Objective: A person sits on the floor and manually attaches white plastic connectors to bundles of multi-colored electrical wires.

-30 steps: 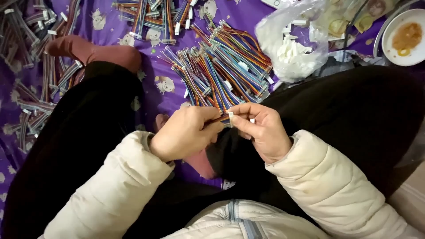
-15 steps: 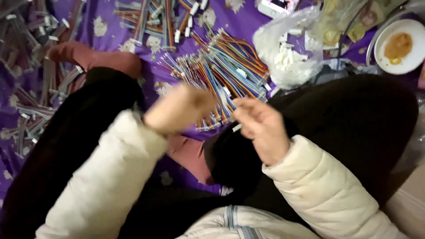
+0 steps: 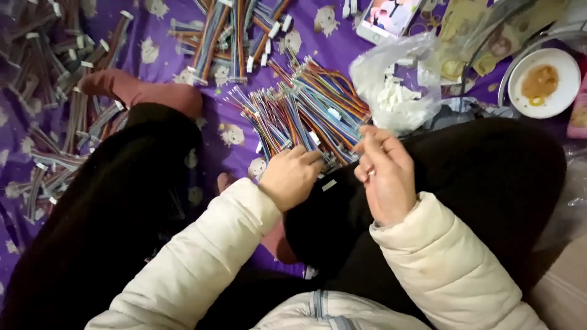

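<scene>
A loose pile of coloured wires [image 3: 306, 113] with small white ends lies on the purple blanket [image 3: 223, 162] in front of my crossed legs. My left hand [image 3: 290, 177] rests knuckles up at the near edge of that pile, its fingers curled down into the wires. My right hand [image 3: 385, 174] hovers just to the right, fingers held together and touching the pile's right edge; whether it holds anything is hidden. A small white connector [image 3: 329, 184] lies on my black trouser leg between the two hands.
A clear plastic bag of white connectors [image 3: 397, 91] sits behind the right hand. Tied wire bundles lie at the top [image 3: 232, 36] and along the left [image 3: 55, 122]. A phone [image 3: 391, 15] and a white bowl [image 3: 544, 82] are at the far right.
The hands were pinched together over my lap on one piece. They have parted and moved forward to the wire pile, the left hand dropping onto the wires.
</scene>
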